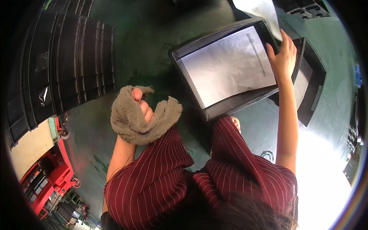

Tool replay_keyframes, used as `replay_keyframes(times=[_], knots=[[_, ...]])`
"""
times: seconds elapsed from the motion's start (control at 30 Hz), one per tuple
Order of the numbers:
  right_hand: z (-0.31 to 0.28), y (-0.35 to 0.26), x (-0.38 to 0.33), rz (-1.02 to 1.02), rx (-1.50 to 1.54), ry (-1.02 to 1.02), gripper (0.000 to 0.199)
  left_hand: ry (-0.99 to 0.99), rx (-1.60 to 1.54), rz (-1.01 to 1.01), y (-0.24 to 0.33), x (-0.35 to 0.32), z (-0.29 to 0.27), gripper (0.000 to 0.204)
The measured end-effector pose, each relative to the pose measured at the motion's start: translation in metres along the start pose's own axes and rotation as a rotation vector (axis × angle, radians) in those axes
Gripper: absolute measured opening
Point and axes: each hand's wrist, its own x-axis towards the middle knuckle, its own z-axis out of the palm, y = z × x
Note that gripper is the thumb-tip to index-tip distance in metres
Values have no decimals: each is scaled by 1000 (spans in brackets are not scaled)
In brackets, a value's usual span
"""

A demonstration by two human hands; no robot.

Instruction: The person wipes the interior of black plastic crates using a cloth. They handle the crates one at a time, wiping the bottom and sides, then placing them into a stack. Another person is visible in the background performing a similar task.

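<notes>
My left hand [143,106] is closed around a bunched grey-brown cloth [132,122], which wraps over most of the hand and hangs in a loop to the right. In front of my right knee a shallow black plastic crate [193,90] sits tilted, with a white printed sheet [230,65] lying inside it. My right hand [283,59] grips the crate's right rim, thumb on the inner side and fingers on the outer side. Another white sheet [260,13] reaches down to those fingertips from the top; whether the fingers hold it cannot be made out.
A second black crate [316,84] with a sheet inside lies behind my right forearm. Tall stacks of black crates [69,61] rise at the left. A red wheeled cart [63,172] stands at the lower left. Dark crates [303,8] sit at the far right on the green floor [142,34].
</notes>
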Motion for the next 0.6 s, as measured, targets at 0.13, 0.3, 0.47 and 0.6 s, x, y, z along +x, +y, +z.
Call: replay_keyframes(times=[0.13,0.3,0.47,0.6], knots=[[13,80,-38,353,182,-502,51,-48,69,-92,4,2,-4,48],[-84,-11,-60,344,430,-240,41,80,110,-71,15,-27,-20,42],[-167,-82,-69,285,856,-365,60,210,184,-48,23,-48,-7,41],[-155,-76,-73,338,963,-370,57,208,183,-77,20,-45,0,40]])
